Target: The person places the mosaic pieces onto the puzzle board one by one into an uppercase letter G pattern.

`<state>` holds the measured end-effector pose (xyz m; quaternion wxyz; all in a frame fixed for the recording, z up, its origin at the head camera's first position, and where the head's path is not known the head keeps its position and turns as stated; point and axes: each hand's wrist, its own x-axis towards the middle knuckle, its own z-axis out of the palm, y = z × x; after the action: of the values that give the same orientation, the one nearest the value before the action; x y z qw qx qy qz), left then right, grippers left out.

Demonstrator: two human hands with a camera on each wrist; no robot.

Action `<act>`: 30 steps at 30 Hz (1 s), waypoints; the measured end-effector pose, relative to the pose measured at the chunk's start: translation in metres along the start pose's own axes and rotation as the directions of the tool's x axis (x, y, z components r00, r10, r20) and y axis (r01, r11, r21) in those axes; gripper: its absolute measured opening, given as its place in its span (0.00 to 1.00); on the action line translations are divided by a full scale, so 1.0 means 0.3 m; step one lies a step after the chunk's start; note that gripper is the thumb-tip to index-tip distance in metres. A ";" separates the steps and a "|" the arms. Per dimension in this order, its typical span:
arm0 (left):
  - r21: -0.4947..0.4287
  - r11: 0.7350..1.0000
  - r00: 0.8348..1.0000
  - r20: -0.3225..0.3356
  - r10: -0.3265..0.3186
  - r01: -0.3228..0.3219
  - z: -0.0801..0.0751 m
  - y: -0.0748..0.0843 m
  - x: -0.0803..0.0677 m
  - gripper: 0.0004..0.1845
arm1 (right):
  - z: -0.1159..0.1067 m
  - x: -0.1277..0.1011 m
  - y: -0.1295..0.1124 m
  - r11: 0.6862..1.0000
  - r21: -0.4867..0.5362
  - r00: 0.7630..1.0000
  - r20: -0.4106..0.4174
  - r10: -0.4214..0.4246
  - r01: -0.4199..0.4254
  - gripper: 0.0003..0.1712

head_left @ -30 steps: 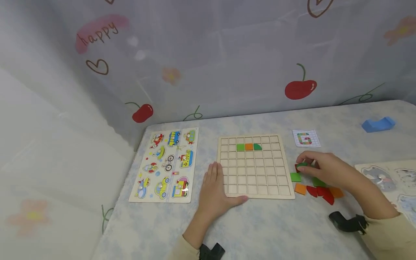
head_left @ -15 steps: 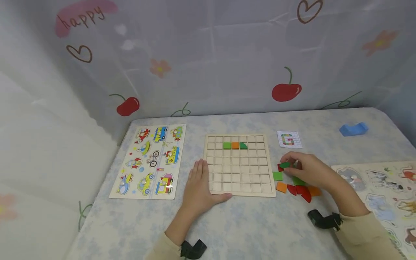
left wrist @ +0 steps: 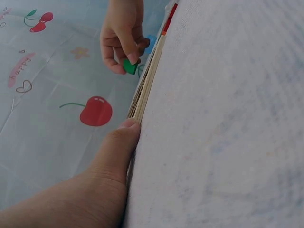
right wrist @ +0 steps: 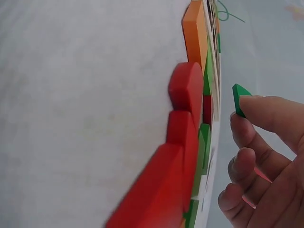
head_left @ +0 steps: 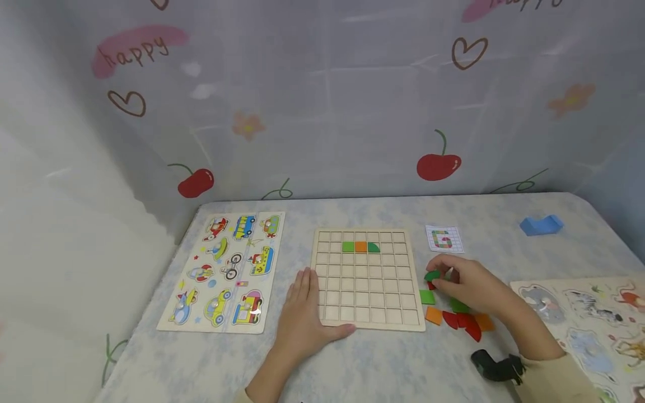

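Pinching a small green piece (head_left: 432, 275) between the curled fingertips of the right hand (head_left: 471, 288), just right of the wooden grid board (head_left: 368, 302) and above the loose red, green and orange pieces (head_left: 456, 319) lying near it on the table (head_left: 393, 364); pressing the left hand (head_left: 302, 316) flat, fingers straight, on the board's near left corner, thumb lying along its near edge; showing three pieces (head_left: 360, 247) sitting in the board's far rows.

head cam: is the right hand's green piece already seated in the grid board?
No. The right hand holds the green piece in its fingers beside the grid board, off its right edge, above the loose pieces.
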<state>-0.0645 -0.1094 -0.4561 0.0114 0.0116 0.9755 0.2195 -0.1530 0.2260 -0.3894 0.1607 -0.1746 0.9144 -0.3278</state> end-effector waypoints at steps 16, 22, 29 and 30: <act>0.003 1.000 0.999 -0.023 0.025 -0.025 -0.008 0.015 0.035 0.76 | 0.030 0.124 -0.081 0.996 0.049 0.997 -0.006 -0.076 0.077 0.10; -0.007 1.000 1.000 -0.009 0.011 -0.011 -0.006 0.017 0.031 0.76 | 0.080 0.188 -0.141 0.993 0.068 0.995 0.005 -0.101 0.101 0.10; 0.003 1.000 1.000 -0.001 -0.018 0.018 -0.012 0.005 0.000 0.77 | 0.151 0.267 -0.214 0.987 0.104 0.992 -0.005 -0.124 0.124 0.10; 0.004 1.000 1.000 -0.004 -0.013 0.013 -0.013 0.003 -0.003 0.76 | 0.158 0.275 -0.221 0.986 0.110 0.992 -0.007 -0.125 0.125 0.10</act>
<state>-0.0637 -0.1102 -0.4522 0.0109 0.0049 0.9759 0.2177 -0.1928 0.1172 -0.3955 0.1493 -0.2224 0.8823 -0.3871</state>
